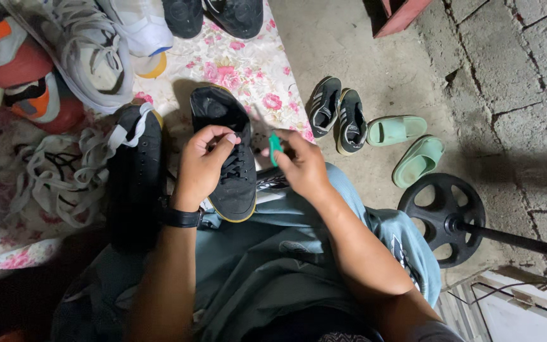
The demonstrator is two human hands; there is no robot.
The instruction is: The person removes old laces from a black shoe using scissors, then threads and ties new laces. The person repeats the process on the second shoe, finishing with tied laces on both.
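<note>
**A:** What lies at the centre of the view?

**B:** The black shoe [230,161] — sole edged in yellow, resting toe-away across your lap on the teal trousers [267,253]. Your left hand [202,163] is pinched shut on the black laces [235,166] over the shoe's tongue. Your right hand [302,166], just right of the shoe, is closed around a small green tool [275,148], its tip pointing up; what kind of tool it is cannot be told.

**A:** How should you handle the lacing?

**B:** As a judgement: keep the left pinch close to the eyelet you are working, hold the shoe steady against your thigh, and bring the green tool in low so its tip does not catch the upper. Draw each lace evenly, with no twist.

**A:** And around the shoe?

**B:** Touching its left side stands a second black shoe [135,171] with a pale lace draped over it. Further left lies a heap of grey laces [58,177]; above it, grey and orange trainers [45,57] rest on a floral cloth [254,69]. To the right of the shoe, on the concrete floor [375,57], sit a small black striped pair [339,116], then green slides [406,145] — and beyond these a black weight plate [441,218] on its bar.
</note>
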